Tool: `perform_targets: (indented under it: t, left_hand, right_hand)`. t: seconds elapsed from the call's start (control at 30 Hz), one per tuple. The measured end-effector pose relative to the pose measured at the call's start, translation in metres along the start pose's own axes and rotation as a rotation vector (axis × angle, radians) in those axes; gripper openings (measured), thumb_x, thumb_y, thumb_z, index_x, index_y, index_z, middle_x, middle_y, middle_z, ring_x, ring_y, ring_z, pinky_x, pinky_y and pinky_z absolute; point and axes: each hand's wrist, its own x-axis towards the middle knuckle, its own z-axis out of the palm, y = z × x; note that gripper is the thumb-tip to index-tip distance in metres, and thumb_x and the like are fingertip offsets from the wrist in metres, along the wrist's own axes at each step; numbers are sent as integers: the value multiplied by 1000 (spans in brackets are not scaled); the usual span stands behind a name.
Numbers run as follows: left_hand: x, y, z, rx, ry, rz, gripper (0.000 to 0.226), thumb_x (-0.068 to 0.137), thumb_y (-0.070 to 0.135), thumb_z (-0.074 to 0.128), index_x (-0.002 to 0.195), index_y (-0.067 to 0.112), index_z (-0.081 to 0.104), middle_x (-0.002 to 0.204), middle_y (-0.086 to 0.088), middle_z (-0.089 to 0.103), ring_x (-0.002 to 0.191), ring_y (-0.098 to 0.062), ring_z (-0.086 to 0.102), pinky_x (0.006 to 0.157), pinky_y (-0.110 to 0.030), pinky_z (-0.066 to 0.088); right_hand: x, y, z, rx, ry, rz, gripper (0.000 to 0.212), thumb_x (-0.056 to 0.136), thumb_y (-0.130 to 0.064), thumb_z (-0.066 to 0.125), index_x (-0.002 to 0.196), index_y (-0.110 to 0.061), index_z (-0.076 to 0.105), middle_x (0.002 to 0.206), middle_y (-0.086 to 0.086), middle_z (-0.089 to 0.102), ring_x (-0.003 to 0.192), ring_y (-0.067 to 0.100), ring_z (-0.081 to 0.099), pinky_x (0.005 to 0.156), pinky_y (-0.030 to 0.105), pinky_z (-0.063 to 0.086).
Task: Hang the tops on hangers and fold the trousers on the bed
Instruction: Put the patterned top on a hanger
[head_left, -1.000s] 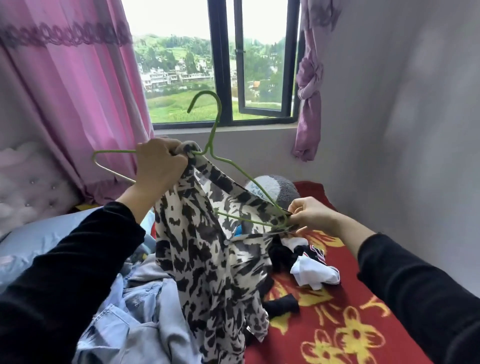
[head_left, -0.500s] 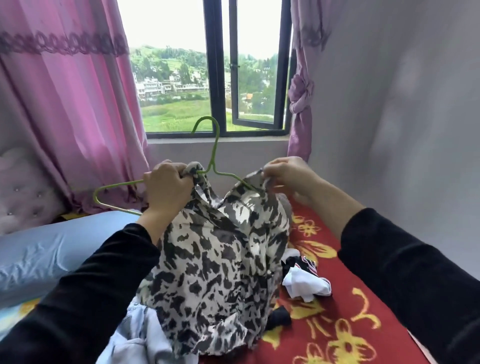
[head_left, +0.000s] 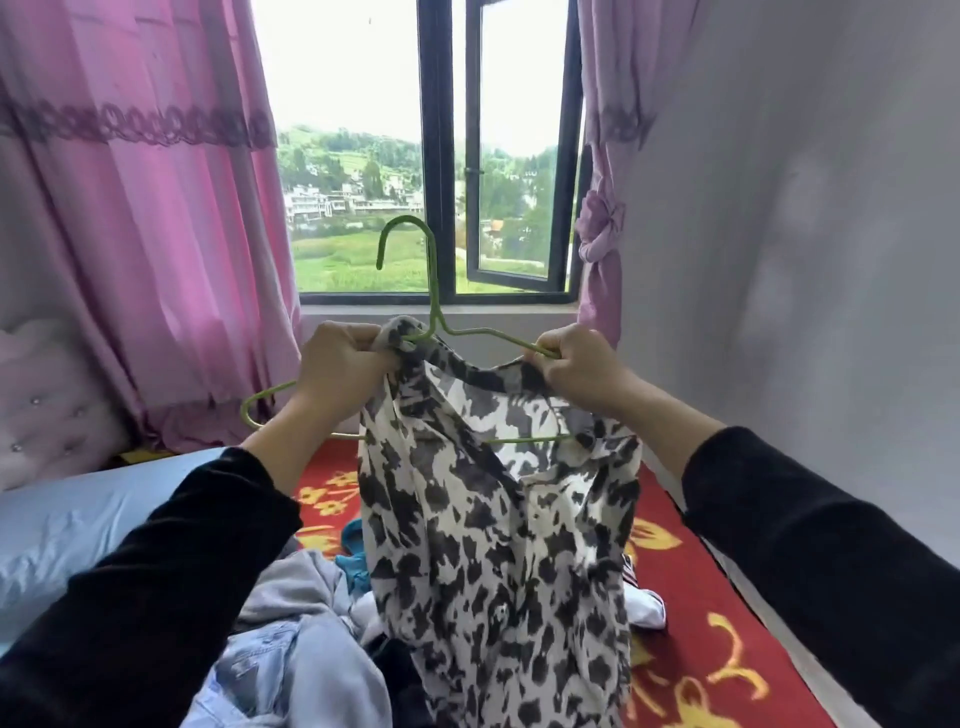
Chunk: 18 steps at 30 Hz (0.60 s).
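Your left grip (head_left: 343, 370) is clenched on the bunched collar of the spotted top (head_left: 493, 530), at the neck of the green hanger (head_left: 433, 280). Your right grip (head_left: 574, 370) pinches the neckline against the hanger's right arm. The top hangs between both hands, above the bed (head_left: 727, 670). The hanger's left arm projects bare past your left wrist. Step in hand: hanging this top, judged half done. The next move calls for drawing the left shoulder over that bare arm. Jeans (head_left: 291, 670) lie near left, unfolded.
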Motion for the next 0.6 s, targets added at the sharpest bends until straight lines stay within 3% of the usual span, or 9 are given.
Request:
perform_targets:
  t: [0.1, 0.23, 0.3, 0.33, 0.4, 0.47, 0.53, 0.6]
  left_hand:
    - [1, -9, -17, 100, -12, 87, 10, 79, 31, 77, 74, 22, 77, 61, -6, 70, 52, -9, 56, 57, -26, 44]
    - [-4, -26, -40, 128, -16, 83, 34, 72, 54, 70, 77, 21, 77, 64, -6, 70, 58, -22, 61, 63, -36, 50]
    - [-10, -30, -43, 148, -23, 103, 28, 78, 51, 68, 75, 25, 75, 60, -5, 69, 58, -30, 62, 62, -39, 51]
    - [-12, -32, -44, 126, -11, 108, 19, 81, 48, 68, 75, 31, 74, 57, -2, 67, 55, -29, 62, 60, -40, 51]
    - [-15, -35, -48, 67, 26, 93, 13, 82, 46, 68, 78, 35, 73, 50, 6, 64, 44, -15, 55, 52, -32, 47]
    - [-17, -40, -52, 79, 60, 80, 18, 82, 42, 70, 90, 28, 76, 47, 15, 62, 36, -1, 47, 44, -19, 40]
    - [-18, -42, -56, 96, 91, 72, 20, 83, 37, 72, 96, 23, 77, 49, 15, 63, 34, -1, 44, 41, -17, 36]
    - [-21, -42, -59, 120, 110, 72, 18, 83, 40, 71, 92, 26, 77, 52, 6, 66, 36, -6, 46, 43, -22, 39]
  right_hand:
    - [4, -2, -11, -18, 73, 6, 29, 97, -15, 54, 69, -12, 60, 58, -1, 54, 51, 14, 47, 45, 20, 34]
    - [5, 0, -26, -16, 137, -21, 21, 96, -18, 57, 79, -10, 67, 59, -4, 55, 51, 9, 46, 41, 9, 30]
    - [4, -4, -28, -15, 134, -44, 18, 92, -25, 64, 77, -16, 64, 62, -8, 56, 56, 7, 49, 46, 6, 31]
    - [3, -5, -27, -49, 128, -47, 16, 89, -31, 68, 83, -16, 64, 72, -8, 58, 64, 8, 52, 56, 7, 35]
    - [2, -3, -26, -208, 136, -2, 42, 79, -42, 75, 107, -16, 59, 100, -3, 53, 91, 13, 51, 81, 25, 44]
    - [-3, 3, -25, -391, 172, 125, 60, 74, -42, 77, 119, -13, 50, 119, 3, 47, 108, 20, 48, 93, 41, 46]
    - [-10, 4, -22, -482, 181, 243, 42, 79, -37, 72, 105, -8, 56, 116, 9, 57, 93, 23, 58, 75, 36, 51]
    - [-14, 0, -16, -504, 107, 324, 20, 84, -25, 64, 74, -11, 53, 87, 8, 62, 63, 15, 52, 50, 26, 38]
